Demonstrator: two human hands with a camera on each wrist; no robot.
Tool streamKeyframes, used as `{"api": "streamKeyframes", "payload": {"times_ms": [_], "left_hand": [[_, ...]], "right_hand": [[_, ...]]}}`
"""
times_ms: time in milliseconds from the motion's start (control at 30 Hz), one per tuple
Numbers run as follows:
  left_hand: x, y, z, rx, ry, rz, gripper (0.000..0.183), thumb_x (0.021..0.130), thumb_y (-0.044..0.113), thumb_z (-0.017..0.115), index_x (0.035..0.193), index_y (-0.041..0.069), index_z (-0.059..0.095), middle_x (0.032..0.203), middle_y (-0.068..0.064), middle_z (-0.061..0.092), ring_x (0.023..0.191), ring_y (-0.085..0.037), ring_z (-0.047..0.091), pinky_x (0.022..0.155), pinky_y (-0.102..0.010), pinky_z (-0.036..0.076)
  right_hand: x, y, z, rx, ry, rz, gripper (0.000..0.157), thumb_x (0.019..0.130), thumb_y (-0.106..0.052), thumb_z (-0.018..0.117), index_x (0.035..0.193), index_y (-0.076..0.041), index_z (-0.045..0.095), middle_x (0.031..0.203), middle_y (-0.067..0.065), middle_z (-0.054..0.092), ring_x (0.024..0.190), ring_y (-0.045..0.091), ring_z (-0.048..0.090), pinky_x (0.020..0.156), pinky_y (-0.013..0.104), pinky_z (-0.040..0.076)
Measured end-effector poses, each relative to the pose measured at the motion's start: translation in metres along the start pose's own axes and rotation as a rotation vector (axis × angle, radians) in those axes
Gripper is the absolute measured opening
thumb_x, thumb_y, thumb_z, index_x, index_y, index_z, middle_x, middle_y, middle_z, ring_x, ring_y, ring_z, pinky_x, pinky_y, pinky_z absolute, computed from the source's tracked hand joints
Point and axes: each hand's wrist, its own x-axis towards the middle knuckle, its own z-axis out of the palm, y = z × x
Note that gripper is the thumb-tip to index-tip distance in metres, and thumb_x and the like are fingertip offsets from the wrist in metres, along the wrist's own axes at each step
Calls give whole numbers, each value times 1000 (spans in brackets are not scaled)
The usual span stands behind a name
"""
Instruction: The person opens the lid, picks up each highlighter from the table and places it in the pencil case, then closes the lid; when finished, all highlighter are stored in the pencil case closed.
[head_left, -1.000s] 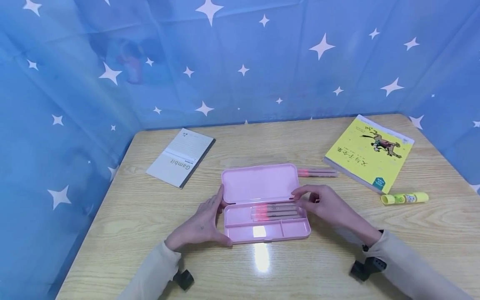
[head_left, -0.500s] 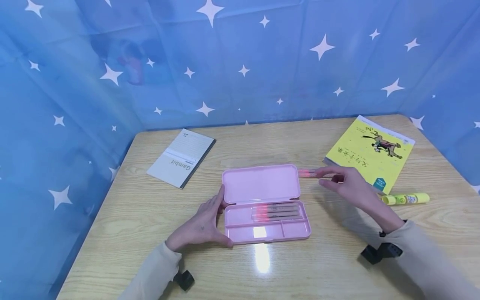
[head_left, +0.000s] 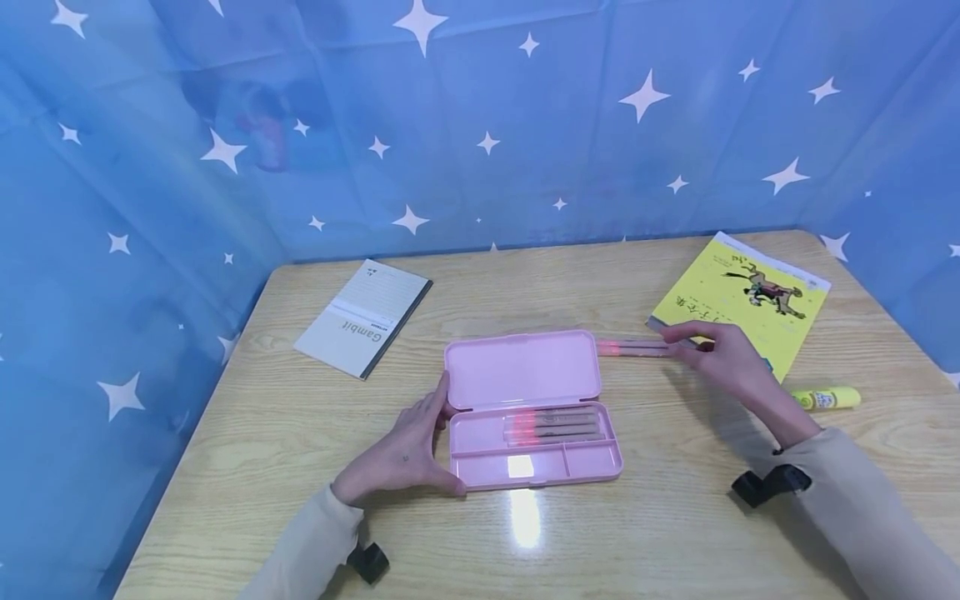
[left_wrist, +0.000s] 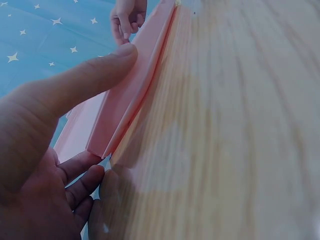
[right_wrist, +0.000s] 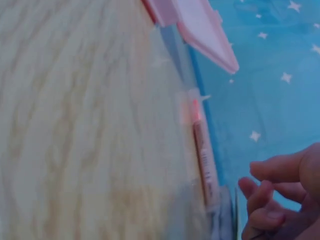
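Note:
An open pink pencil case point(head_left: 517, 471) lies mid-table, its lid point(head_left: 522, 369) folded back. Several slim pens point(head_left: 562, 427) with glowing pinkish-red ends sit in its rear compartment. My left hand point(head_left: 401, 446) grips the case's left end, thumb at the front corner and fingers behind; the left wrist view shows the thumb along the pink wall point(left_wrist: 122, 112). To the right of the lid, more pens point(head_left: 633, 349) of the same look lie on the table. Over their right end hovers my right hand point(head_left: 731, 358), fingers loosely bent; in the right wrist view they appear apart from the pen point(right_wrist: 205, 157).
A yellow book point(head_left: 742, 292) with a cartoon cover lies at the back right, partly behind the right hand. Near the right wrist is a yellow glue stick point(head_left: 828, 398). A grey-white notebook point(head_left: 363, 317) lies at the back left. A blue star-patterned curtain point(head_left: 480, 108) hangs behind the table.
My right hand has moved from the case's right edge, back and to the right, over the loose pens. The left hand and the case have stayed in place.

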Motion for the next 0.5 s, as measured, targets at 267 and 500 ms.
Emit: {"api": "streamKeyframes", "payload": {"times_ms": [267, 500], "left_hand": [[0, -1, 1, -7, 0, 13, 146, 50, 48, 90, 152, 18, -10, 114, 9, 44, 106, -13, 39, 101, -44, 22], [-1, 0, 0, -2, -2, -3, 147, 49, 47, 90, 151, 19, -11, 116, 8, 44, 108, -13, 39, 103, -44, 21]], "right_hand": [[3, 12, 4, -43, -9, 49, 26, 91, -15, 64, 112, -1, 68, 111, 21, 63, 77, 16, 50, 57, 25, 40], [5, 17, 7, -74, -39, 56, 22, 86, -10, 69, 106, -2, 70, 106, 19, 65, 93, 25, 58, 72, 27, 42]]}}
